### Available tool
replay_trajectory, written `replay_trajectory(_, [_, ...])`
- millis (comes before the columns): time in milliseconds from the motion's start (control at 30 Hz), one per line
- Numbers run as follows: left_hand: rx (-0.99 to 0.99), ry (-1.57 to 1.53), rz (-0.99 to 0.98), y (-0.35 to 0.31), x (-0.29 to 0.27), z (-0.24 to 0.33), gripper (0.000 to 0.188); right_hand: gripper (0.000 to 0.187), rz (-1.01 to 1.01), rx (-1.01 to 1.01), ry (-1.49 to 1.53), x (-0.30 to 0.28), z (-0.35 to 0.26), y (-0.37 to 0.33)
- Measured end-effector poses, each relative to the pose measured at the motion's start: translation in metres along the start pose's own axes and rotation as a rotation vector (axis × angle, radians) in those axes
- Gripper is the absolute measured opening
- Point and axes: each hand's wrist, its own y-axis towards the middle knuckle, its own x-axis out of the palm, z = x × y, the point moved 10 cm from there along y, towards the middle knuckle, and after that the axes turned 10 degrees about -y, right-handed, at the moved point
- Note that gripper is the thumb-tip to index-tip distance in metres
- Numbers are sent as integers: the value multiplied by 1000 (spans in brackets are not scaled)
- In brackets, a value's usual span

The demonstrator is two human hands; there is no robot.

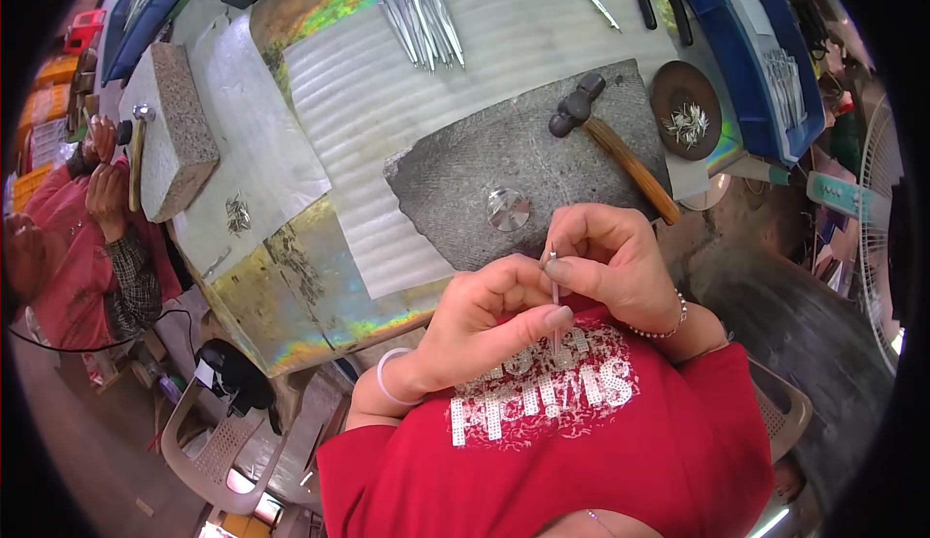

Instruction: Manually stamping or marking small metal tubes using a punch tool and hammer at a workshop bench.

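Thin metal rod [555,291]: held upright between both hands, just above the near edge of the worktop [320,276] and in front of the person's red shirt [581,422].
Left hand [484,320]: fingers curled, thumb and forefinger pinched on the rod's lower part; a pale band circles the wrist.
Right hand [610,257]: closed around the rod's upper end, fingertips meeting at the top; a beaded bracelet sits on the wrist.
Dark stone slab [504,170]: lies flat on a white ribbed sheet [387,92], just beyond the hands.
Shiny round metal disc [509,209]: rests on the slab, near the right hand but apart from it.
Hammer [610,141]: wooden handle, dark head, lying slantwise across the slab's right part.
Bundle of metal rods [423,23]: fanned out at the far side of the ribbed sheet.
Brown round dish [686,110]: on the right, holding a small heap of pale slivers.
Granite block [174,126]: on the left of the worktop, with a second hammer [139,146] beside it.
Another person [87,238]: in pink, seated at far left, hands raised.
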Motion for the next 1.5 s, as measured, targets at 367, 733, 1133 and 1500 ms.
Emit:
replay_trajectory(367, [-54,-202,-29,1,-3,-2,19,8,-3,99,23,5,3,10])
replay_trajectory(733, [-158,-332,-39,3,-3,-3,18,7,-85,76,59,14,-4,16])
replay_trajectory(1133, [30,-301,-29,-1,-5,11,16,6,-119,36,21,22,-4,20])
replay_trajectory(1500, [-72,-333,-18,-5,-8,2,17,8,-43,77,-12,20,8,19])
